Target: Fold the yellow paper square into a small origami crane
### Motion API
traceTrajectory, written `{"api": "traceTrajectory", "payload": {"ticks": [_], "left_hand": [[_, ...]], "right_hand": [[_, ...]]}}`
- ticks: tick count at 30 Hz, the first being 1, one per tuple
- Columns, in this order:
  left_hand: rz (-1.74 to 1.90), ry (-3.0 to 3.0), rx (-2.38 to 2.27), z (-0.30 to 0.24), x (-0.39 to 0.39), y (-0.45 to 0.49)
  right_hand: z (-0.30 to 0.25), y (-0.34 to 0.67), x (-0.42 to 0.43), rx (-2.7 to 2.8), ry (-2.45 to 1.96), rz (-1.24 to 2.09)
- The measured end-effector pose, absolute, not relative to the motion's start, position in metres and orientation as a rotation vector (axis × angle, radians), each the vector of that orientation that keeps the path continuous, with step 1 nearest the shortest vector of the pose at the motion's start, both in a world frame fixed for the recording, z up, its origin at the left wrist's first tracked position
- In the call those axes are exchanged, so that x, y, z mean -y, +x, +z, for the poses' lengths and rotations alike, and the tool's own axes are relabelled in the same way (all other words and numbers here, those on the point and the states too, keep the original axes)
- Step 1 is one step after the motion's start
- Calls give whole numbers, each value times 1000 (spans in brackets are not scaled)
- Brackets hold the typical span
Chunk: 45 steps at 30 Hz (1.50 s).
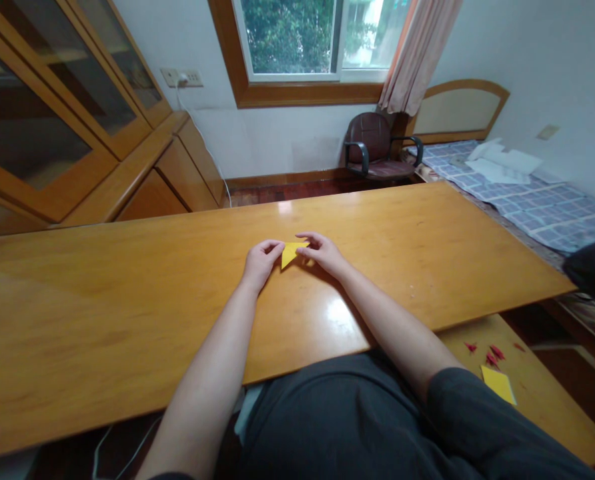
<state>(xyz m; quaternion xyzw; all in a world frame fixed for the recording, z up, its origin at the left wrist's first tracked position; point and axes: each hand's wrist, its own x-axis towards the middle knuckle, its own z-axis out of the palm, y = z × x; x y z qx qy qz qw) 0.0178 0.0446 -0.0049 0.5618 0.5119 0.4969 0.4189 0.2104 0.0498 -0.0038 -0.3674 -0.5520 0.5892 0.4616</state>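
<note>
A small piece of folded yellow paper (291, 252), roughly triangular with one point toward me, is between my two hands just above or on the wooden table (142, 300). My left hand (263, 261) pinches its left corner between thumb and fingers. On the other side, my right hand (323, 253) has its thumb on the near face and its forefinger stretched over the upper right corner. The remaining fingers of the right hand are partly hidden behind the thumb and palm.
On a lower wooden surface (537, 393) at the right lie several small red folded paper pieces (496, 352) and a stack of yellow paper (498, 385). A brown armchair (372, 143) stands beyond the table. A glass-door cabinet (122, 143) is at left, a bed (522, 200) at right.
</note>
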Motion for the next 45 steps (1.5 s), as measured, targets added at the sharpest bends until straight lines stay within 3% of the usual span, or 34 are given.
{"api": "traceTrajectory", "payload": {"ticks": [45], "left_hand": [[1293,1412,-1294,-5,-44,18]], "right_hand": [[0,212,-50,1391,-947,1440]]}}
